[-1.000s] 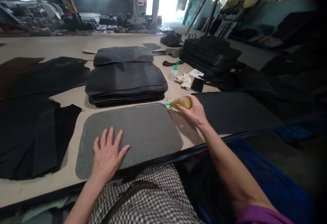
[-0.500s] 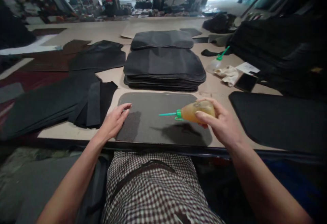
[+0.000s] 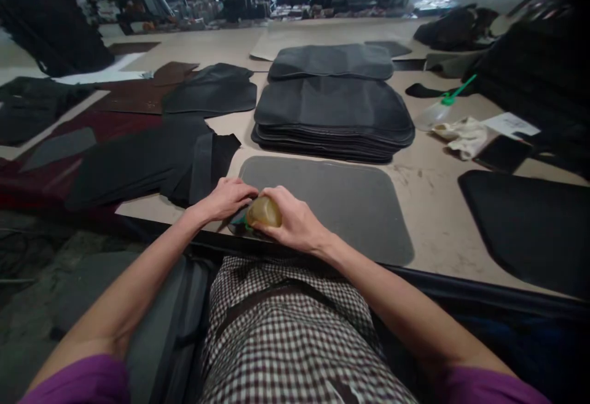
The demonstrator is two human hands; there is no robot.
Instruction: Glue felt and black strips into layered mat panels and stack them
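A squeeze bottle (image 3: 264,212) of yellowish liquid is gripped in my right hand (image 3: 295,219), its rounded base turned towards me. Its green cap and tip point down at the left front part of a grey, round-cornered panel (image 3: 341,207); the exact tip is hidden. My left hand (image 3: 230,198) rests at the panel's left edge, fingers stretched out close beside the bottle, and holds nothing that I can see. Behind the panel stands a stack of black panels (image 3: 332,109) with rounded corners.
Black cut pieces (image 3: 142,158) lie to the left. On the right are a second bottle with a green spout (image 3: 436,112), a crumpled cloth (image 3: 463,136), a dark flat rectangle (image 3: 503,153) and another black panel (image 3: 534,225). The table's front edge (image 3: 437,278) runs just before me.
My right hand has carried the bottle left and nearer, from over the panel's right half to its left front corner. My left hand stays by the left edge. The view has shifted left.
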